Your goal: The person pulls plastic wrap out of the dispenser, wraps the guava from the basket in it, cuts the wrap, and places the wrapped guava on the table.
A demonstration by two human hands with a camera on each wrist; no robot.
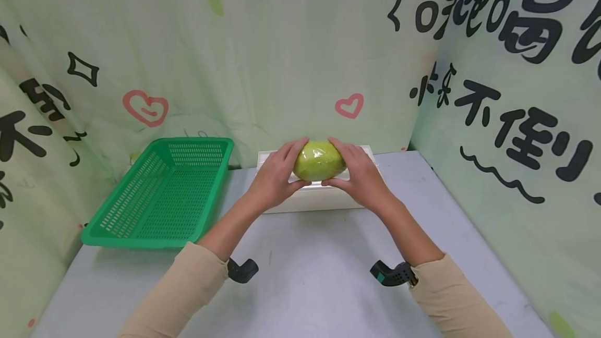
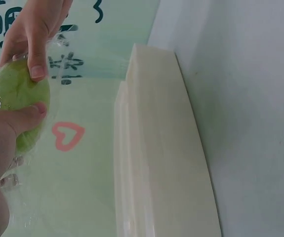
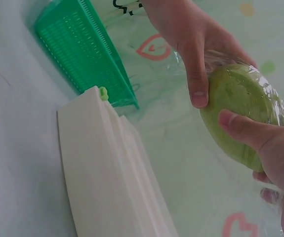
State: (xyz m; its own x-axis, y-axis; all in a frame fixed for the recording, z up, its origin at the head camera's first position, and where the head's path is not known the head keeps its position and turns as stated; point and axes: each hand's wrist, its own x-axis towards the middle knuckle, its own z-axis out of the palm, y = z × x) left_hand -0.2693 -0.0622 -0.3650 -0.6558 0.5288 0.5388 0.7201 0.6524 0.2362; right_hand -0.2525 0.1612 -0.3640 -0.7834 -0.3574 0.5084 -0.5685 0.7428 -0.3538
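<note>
A rounded green fruit (image 1: 318, 161) is covered in clear, shiny plastic film, raised above a long white box (image 1: 314, 202). My left hand (image 1: 279, 173) grips its left side, and my right hand (image 1: 360, 173) grips the right, thumbs on the near face. Both wrist views show the thumbs pressing on the fruit (image 3: 238, 111) through or beside the film. Loose clear film trails from the fruit (image 2: 20, 89) in the left wrist view. The box (image 2: 166, 133) stands apart below the fruit. Fingers behind the fruit are partly hidden.
A green perforated plastic basket (image 1: 206, 223) sits on the left of the white table (image 1: 300, 280). A small green piece (image 3: 103, 94) is on the end of the box. Printed curtains (image 1: 291, 56) hang behind the table and along both sides.
</note>
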